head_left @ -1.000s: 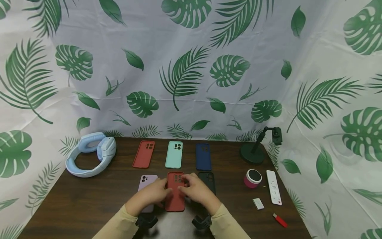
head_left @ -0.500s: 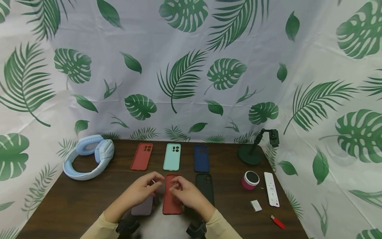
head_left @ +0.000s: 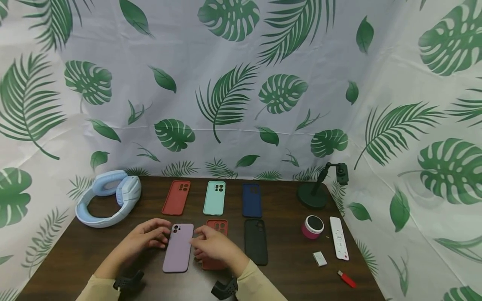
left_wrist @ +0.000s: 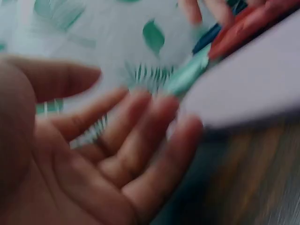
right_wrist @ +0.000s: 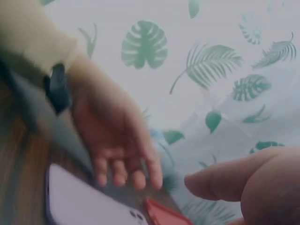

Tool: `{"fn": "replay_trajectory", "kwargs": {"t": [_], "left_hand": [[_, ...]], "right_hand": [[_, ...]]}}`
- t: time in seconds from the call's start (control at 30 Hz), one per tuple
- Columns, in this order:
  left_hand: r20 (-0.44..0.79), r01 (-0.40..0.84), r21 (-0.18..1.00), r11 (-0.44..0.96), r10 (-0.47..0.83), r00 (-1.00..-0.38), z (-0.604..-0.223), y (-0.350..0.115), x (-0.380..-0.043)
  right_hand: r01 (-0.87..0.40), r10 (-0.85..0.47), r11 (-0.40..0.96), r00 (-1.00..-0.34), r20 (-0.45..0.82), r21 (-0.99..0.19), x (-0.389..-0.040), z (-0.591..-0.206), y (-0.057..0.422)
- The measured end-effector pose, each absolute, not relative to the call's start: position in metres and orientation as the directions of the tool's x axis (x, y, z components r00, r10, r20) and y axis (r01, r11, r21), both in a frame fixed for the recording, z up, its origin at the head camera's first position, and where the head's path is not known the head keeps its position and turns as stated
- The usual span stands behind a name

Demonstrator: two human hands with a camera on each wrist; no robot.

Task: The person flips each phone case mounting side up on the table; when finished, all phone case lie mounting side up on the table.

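A purple phone case (head_left: 178, 248), camera cutout at its top left, lies on the dark table between the two hands. My left hand (head_left: 148, 235) is just left of it, fingers loosely bent and holding nothing; in the left wrist view the palm (left_wrist: 84, 178) shows, blurred. Over the lower red phone case (head_left: 215, 262) is my right hand (head_left: 216, 246), covering its middle. Its thumb and fingers are loosely bent close to the purple case's right edge; whether they touch it I cannot tell. To the right lies a black phone case (head_left: 256, 243).
Behind lie another red case (head_left: 176, 197), a mint case (head_left: 214, 197) and a blue case (head_left: 252, 200). Light blue headphones (head_left: 109, 198) stand left. At right are a black stand (head_left: 313, 195), a pink jar (head_left: 312, 227), a white remote (head_left: 339, 238), a white block (head_left: 319, 258) and a red USB stick (head_left: 346, 279).
Both hands have left the lower red case and moved left. My left hand has passed over the purple case to its far side, and the right has come to its right edge.
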State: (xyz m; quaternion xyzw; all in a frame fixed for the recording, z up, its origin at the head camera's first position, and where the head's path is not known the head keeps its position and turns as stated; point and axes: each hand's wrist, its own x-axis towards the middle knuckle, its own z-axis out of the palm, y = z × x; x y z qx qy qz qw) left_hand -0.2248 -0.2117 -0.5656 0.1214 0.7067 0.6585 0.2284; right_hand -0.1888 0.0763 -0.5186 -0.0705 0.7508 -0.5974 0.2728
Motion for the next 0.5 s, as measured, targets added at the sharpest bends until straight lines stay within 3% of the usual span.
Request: {"fn": "replay_trajectory", "kwargs": {"t": [0.23, 0.5], "left_hand": [[-0.202, -0.187, 0.979, 0.077, 0.458, -0.866, -0.581, -0.224, -0.230], [-0.179, -0.102, 0.978, 0.181, 0.488, -0.854, -0.584, -0.216, -0.227]], "right_hand": [[0.266, -0.437, 0.247, -0.828, -0.352, -0.932, -0.182, -0.527, 0.059], [0.267, -0.437, 0.257, -0.825, -0.358, -0.929, -0.181, -0.534, 0.063]]}}
